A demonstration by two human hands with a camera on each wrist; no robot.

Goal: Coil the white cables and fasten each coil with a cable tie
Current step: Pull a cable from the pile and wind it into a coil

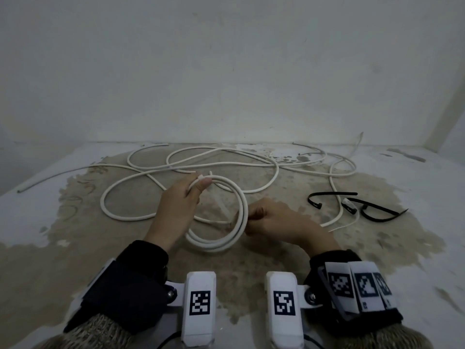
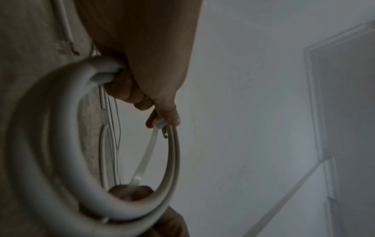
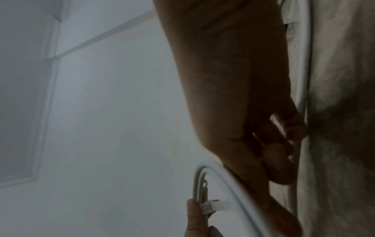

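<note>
Stained floor (image 1: 251, 260) against pale wall. Coil (image 1: 219, 238) of white cable held upright at centre. Left hand (image 1: 176, 205) at coil's 11 o'clock, thumb and fingers pinching strands plus white tie (image 2: 149, 149) head. Right hand (image 1: 274, 220) at 3 o'clock, fingers curled on tie tail, by my judgement. Cable looks springy, light; grip where strands bunch. Loose cables (image 1: 201, 159) at 12 o'clock, black ties (image 1: 362, 205) at 3.
</note>
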